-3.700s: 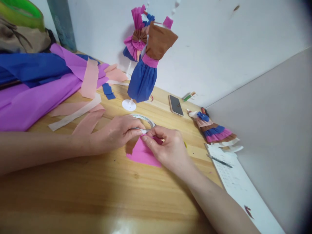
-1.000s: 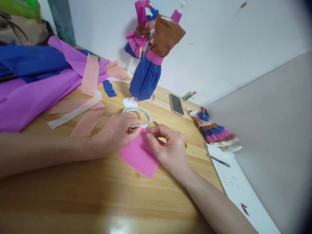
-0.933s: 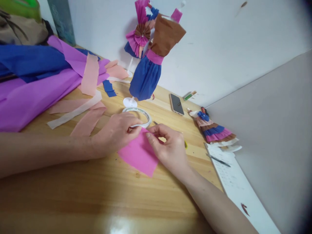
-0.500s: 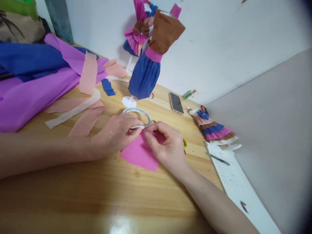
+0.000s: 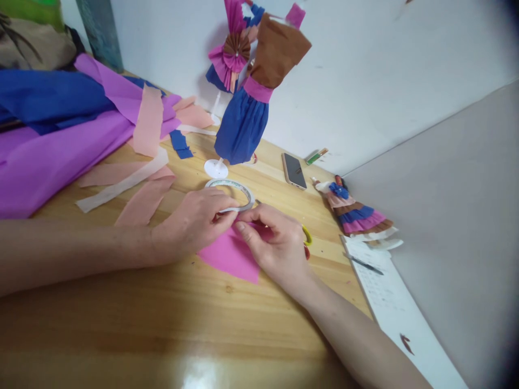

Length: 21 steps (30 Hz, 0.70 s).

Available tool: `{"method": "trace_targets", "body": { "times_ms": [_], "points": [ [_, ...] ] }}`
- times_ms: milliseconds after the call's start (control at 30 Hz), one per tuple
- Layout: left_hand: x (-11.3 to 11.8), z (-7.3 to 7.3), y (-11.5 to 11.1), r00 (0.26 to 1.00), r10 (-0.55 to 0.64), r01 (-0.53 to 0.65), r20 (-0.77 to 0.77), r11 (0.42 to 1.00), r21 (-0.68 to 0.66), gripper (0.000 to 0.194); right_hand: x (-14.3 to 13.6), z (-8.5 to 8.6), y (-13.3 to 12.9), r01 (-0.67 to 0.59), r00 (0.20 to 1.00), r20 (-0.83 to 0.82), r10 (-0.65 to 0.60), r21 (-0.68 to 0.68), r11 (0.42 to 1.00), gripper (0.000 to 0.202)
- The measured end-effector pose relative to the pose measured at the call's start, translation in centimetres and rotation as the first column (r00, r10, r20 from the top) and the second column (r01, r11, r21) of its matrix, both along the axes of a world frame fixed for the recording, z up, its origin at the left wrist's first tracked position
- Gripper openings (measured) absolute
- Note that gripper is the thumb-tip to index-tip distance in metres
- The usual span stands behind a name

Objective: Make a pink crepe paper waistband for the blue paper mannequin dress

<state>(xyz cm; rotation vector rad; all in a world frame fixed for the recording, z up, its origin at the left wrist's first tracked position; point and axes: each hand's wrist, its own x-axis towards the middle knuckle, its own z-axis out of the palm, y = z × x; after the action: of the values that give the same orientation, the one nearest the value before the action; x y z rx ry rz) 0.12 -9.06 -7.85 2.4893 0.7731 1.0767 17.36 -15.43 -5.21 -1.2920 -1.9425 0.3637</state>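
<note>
A piece of pink crepe paper (image 5: 231, 253) lies on the wooden table under my hands. My left hand (image 5: 197, 219) is closed in a pinch at its top edge, right against a roll of double-sided tape (image 5: 249, 194). The roll rests just beyond the fingers. My right hand (image 5: 275, 237) pinches the same top edge, thumb and forefinger close to the left fingertips. The spot between the fingertips is largely hidden. Behind the roll, a doll in a blue skirt and brown top (image 5: 243, 121) stands on a round white base.
Purple crepe paper (image 5: 81, 156) and peach strips (image 5: 144, 197) spread over the left side. Yellow-handled scissors (image 5: 307, 236) show partly behind my right hand. A phone (image 5: 294, 170), a lying doll (image 5: 357, 213) and a sheet with a pen (image 5: 365, 265) are to the right.
The pink paper's lower edge has shifted slightly left, and my fingers have moved slightly at its top edge. More of the scissors shows beside my right hand.
</note>
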Motion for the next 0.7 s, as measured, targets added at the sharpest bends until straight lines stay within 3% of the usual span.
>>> {"method": "trace_targets", "body": {
  "times_ms": [200, 533, 700],
  "points": [
    [-0.1, 0.3, -0.3, 1.000, 0.009, -0.009, 0.001, 0.999, -0.053, 0.029, 0.2, -0.2, 0.1, 0.063, 0.998, 0.019, -0.064, 0.026, 0.998, 0.011],
    [-0.1, -1.3, 0.2, 0.997, -0.052, 0.055, 0.055, 0.997, -0.051, 0.026, 0.3, -0.5, 0.1, 0.152, 0.988, 0.003, -0.152, 0.002, 0.988, 0.013],
    [-0.4, -0.7, -0.1, 0.997, -0.078, 0.079, 0.018, 0.996, -0.038, 0.031, 0.2, -0.5, 0.1, 0.178, 0.983, 0.038, -0.178, 0.009, 0.984, 0.014]
  ]
}}
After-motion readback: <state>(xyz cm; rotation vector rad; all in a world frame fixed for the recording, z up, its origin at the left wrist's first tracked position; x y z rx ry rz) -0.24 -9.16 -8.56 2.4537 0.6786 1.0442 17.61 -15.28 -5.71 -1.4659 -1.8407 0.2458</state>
